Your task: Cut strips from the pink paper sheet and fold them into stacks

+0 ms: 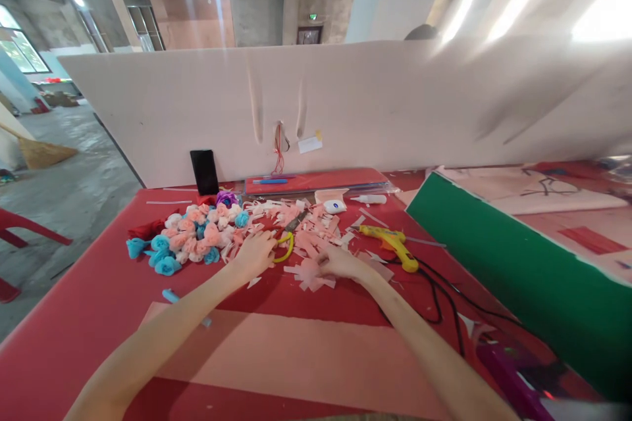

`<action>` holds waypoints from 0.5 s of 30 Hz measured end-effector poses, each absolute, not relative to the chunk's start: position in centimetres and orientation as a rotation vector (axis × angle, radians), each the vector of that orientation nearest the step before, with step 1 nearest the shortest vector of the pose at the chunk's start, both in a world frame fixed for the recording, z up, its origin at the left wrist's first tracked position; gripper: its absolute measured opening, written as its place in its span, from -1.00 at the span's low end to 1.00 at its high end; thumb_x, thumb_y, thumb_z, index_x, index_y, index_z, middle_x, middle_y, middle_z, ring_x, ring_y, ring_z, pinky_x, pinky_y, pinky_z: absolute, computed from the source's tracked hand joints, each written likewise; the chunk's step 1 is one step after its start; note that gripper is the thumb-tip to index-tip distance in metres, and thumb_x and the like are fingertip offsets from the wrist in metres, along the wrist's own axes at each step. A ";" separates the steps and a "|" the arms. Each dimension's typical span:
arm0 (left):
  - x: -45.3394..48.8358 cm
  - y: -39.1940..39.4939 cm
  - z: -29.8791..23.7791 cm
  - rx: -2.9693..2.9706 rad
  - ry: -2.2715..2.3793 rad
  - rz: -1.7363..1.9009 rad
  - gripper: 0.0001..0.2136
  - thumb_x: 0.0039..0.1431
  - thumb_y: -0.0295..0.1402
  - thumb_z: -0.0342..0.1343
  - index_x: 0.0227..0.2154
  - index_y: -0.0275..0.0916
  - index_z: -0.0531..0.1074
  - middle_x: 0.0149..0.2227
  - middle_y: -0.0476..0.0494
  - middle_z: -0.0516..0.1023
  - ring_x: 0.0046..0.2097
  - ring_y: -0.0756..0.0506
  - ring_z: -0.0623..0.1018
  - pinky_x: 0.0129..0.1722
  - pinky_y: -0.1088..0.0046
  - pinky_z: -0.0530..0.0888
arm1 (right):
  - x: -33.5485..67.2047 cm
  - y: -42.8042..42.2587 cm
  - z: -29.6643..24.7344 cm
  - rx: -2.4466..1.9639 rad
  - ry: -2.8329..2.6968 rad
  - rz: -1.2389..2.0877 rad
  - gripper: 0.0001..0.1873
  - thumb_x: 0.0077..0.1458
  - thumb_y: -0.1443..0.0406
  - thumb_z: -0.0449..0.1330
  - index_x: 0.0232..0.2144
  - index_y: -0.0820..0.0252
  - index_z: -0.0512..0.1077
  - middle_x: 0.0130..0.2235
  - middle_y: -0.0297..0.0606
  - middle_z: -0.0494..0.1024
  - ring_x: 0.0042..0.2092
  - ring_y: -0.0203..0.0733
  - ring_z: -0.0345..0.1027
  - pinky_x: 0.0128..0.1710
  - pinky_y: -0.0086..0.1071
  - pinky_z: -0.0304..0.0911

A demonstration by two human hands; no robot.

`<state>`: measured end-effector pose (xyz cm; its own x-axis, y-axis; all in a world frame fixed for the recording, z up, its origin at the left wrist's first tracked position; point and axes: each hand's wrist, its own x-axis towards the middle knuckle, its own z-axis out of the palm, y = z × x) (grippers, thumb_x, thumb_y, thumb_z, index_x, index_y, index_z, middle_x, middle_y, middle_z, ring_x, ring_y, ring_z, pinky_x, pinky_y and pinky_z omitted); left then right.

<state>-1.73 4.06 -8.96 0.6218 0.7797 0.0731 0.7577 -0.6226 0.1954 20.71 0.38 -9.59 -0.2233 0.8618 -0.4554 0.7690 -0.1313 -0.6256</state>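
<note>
My left hand [254, 255] is at the yellow-handled scissors [291, 247], its fingers curled on the handle. The blades point away and to the right, over a heap of pink paper scraps [281, 212]. My right hand [342, 262] is closed at the fingertips on a piece of pink crepe paper [310, 273] at the near edge of that heap. Left of the scissors lies a cluster of pink, white and blue paper flowers [190, 235]. A long pink paper sheet [281, 348] lies flat beneath my forearms.
A yellow glue gun [395, 243] with a black cord lies to the right, near a green board [513, 270]. A white bottle [370, 199] lies behind the scraps. A black phone [204, 172] leans on the white panel [197, 105] across the red table [89, 289].
</note>
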 end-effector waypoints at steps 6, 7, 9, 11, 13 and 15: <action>-2.0 4.7 -9.4 2.542 1.366 0.329 -0.83 0.09 -0.54 -0.04 -0.27 -0.30 0.39 -0.16 -0.23 0.44 -0.07 -0.17 0.43 -0.04 0.29 0.36 | 21.1 0.1 -9.8 -1.921 -1.960 1.140 -0.65 0.11 0.16 0.14 -0.11 0.26 0.37 -0.08 -0.23 0.42 -0.15 -0.15 0.35 -0.22 -0.23 0.34; -2.0 4.8 -9.2 2.510 1.361 0.352 -0.83 0.10 -0.54 -0.04 -0.27 -0.31 0.39 -0.16 -0.24 0.44 -0.07 -0.18 0.44 -0.04 0.29 0.36 | 21.3 0.0 -9.7 -1.918 -1.958 1.118 -0.65 0.11 0.16 0.14 -0.11 0.26 0.38 -0.08 -0.23 0.43 -0.15 -0.15 0.35 -0.23 -0.24 0.34; -1.8 4.8 -8.7 2.445 1.326 0.409 -0.83 0.12 -0.52 -0.05 -0.26 -0.34 0.40 -0.15 -0.27 0.44 -0.04 -0.19 0.43 -0.01 0.26 0.35 | 21.7 -0.3 -9.3 -1.900 -1.959 1.080 -0.66 0.11 0.15 0.14 -0.14 0.27 0.39 -0.11 -0.25 0.43 -0.17 -0.16 0.36 -0.25 -0.26 0.34; -1.3 4.4 -8.0 2.373 1.245 0.461 -0.81 0.16 -0.45 -0.06 -0.21 -0.34 0.40 -0.11 -0.27 0.45 -0.03 -0.17 0.43 0.01 0.28 0.35 | 22.0 -0.6 -8.7 -1.864 -1.961 1.051 -0.68 0.11 0.14 0.14 -0.21 0.28 0.40 -0.19 -0.28 0.45 -0.23 -0.21 0.36 -0.30 -0.30 0.33; -0.8 3.8 -7.5 2.297 1.118 0.473 -0.78 0.19 -0.34 -0.04 -0.16 -0.30 0.39 -0.08 -0.21 0.47 -0.06 -0.11 0.46 -0.03 0.36 0.38 | 22.1 -1.0 -8.0 -1.810 -1.961 1.035 -0.72 0.09 0.14 0.15 -0.36 0.29 0.40 -0.34 -0.35 0.43 -0.34 -0.29 0.32 -0.38 -0.37 0.28; 0.0 3.2 -7.2 2.223 0.988 0.446 -0.73 0.15 -0.24 0.03 -0.15 -0.25 0.41 -0.11 -0.14 0.51 -0.12 -0.07 0.50 -0.10 0.45 0.42 | 22.0 -1.3 -7.4 -1.744 -1.956 1.036 -0.72 0.02 0.18 0.19 -0.57 0.27 0.32 -0.52 -0.44 0.31 -0.46 -0.37 0.21 -0.48 -0.44 0.16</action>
<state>-0.04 3.21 -7.21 0.6573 0.7525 0.0416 0.5291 -0.5000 0.6855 21.97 -1.34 -7.39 -0.2016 0.9539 -0.2224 0.7200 -0.0096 -0.6940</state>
